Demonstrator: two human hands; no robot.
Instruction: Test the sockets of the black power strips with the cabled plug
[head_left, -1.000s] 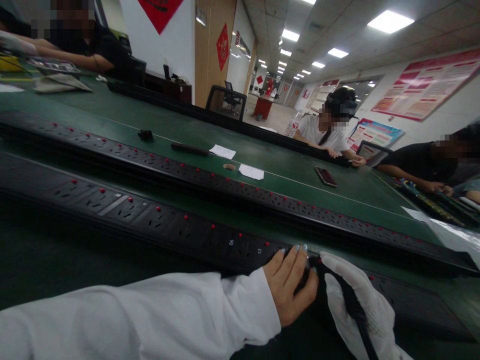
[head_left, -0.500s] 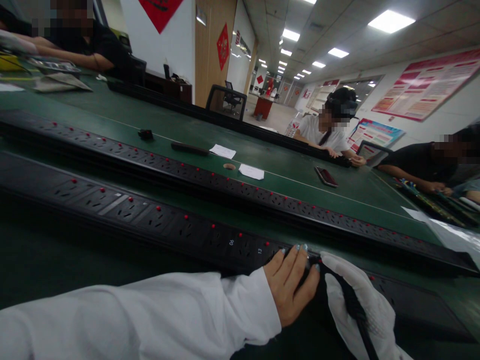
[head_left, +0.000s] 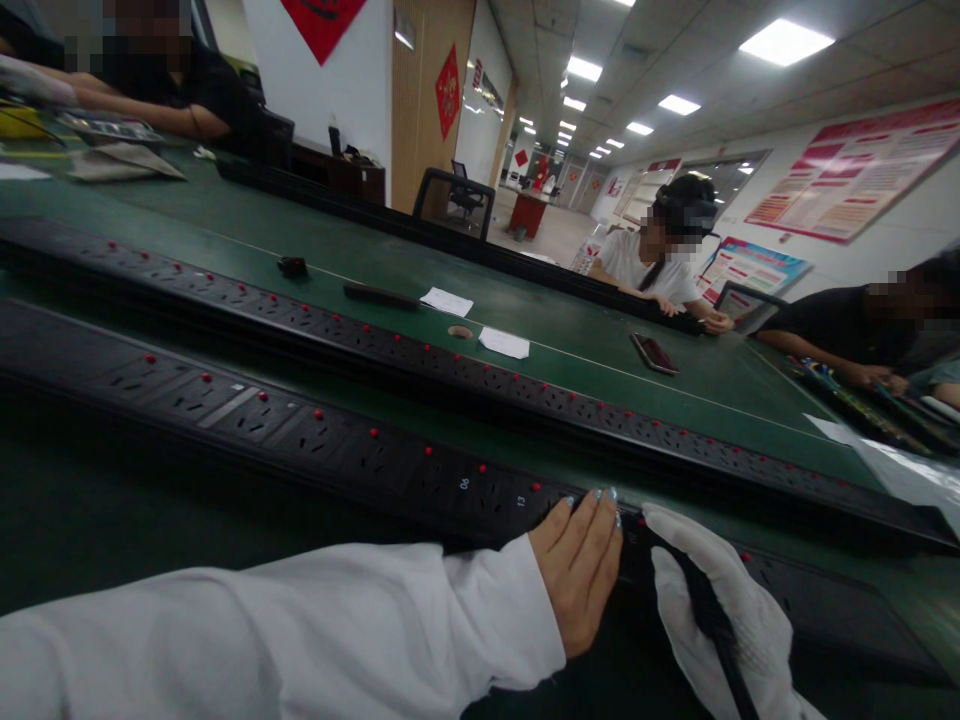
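Observation:
My bare left hand point(head_left: 581, 570), in a white sleeve, lies on the near black power strip point(head_left: 315, 440) with its fingers stretched out and held together, fingertips by the sockets marked 06 and 13. Just to its right is my right hand point(head_left: 754, 615) in a white glove. It is closed around a thin black rod or cable point(head_left: 709, 610) that runs down out of the frame. Its fingertip touches the strip beside my left hand.
A second long power strip point(head_left: 480, 375) with red buttons runs parallel across the green table point(head_left: 570, 345). Beyond it lie two white paper slips point(head_left: 502, 343), a tape roll point(head_left: 460, 331), a dark bar point(head_left: 379, 295) and a phone point(head_left: 654, 353). Other people sit at the far left and right.
My left thumb, which reached toward the gloved hand, has drawn back in against the fingers. The gloved right hand has stayed in place.

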